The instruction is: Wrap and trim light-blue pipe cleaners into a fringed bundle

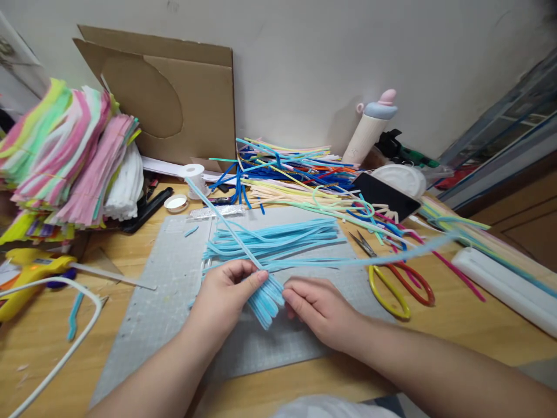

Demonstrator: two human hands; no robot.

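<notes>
My left hand (226,296) is closed around a bunch of folded light-blue pipe cleaners (266,299), thumb on top, their looped ends pointing down to the right. One long pipe cleaner (224,223) sticks out of this grip toward the upper left. Another long strand (404,254), blurred, stretches off to the right above my right hand (319,307). The fingers of that hand are pinched together against the looped ends; its fingertips are partly hidden. Behind both hands, a pile of light-blue pipe cleaners (278,238) lies on the grey cutting mat (143,325).
Scissors (391,278) with yellow and red handles lie partly open at the right. A yellow glue gun (35,273) with its white cord is at the left. Behind are bundled pipe cleaners (96,168), a white spool (194,177), cardboard (204,104) and a bottle (368,133).
</notes>
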